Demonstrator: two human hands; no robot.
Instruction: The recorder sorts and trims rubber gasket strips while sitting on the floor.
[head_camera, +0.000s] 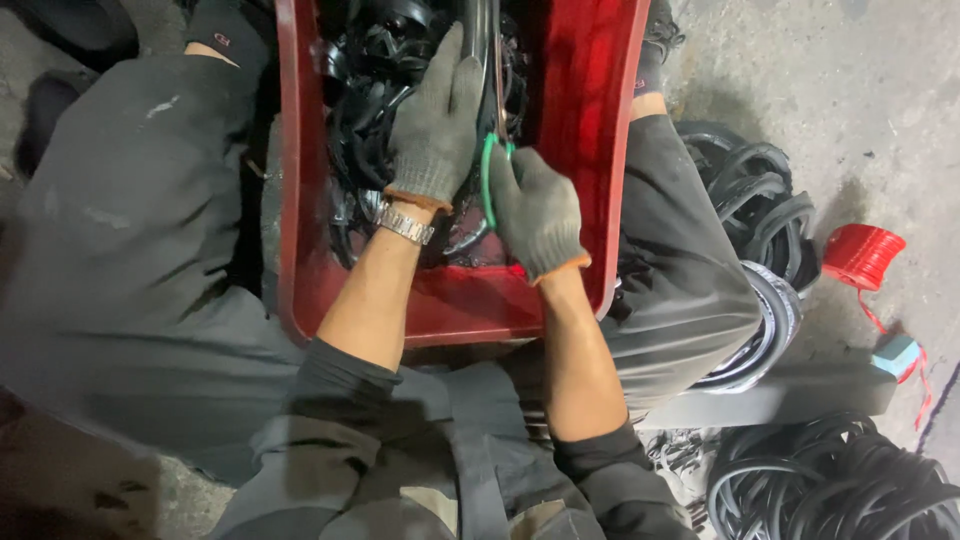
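Fingers (520, 175) of right hand (535, 210) clenched on green-handled scissors (489, 180); left hand (437, 120) flat on black rubber rings (375, 70) (blades hidden) — cut risk.

Left hand (437, 125) flat on black rings (365, 70) in red bin (590, 110); right hand (535, 208) grips green-handled scissors (489, 180) near bin's near edge.

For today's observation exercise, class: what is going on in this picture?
A seated person in grey gloves works over a red tub between the knees, filled with black rubber rings. The left hand rests flat on the rings; the right hand grips green-handled scissors. More black rings and a red twine spool lie on the floor.
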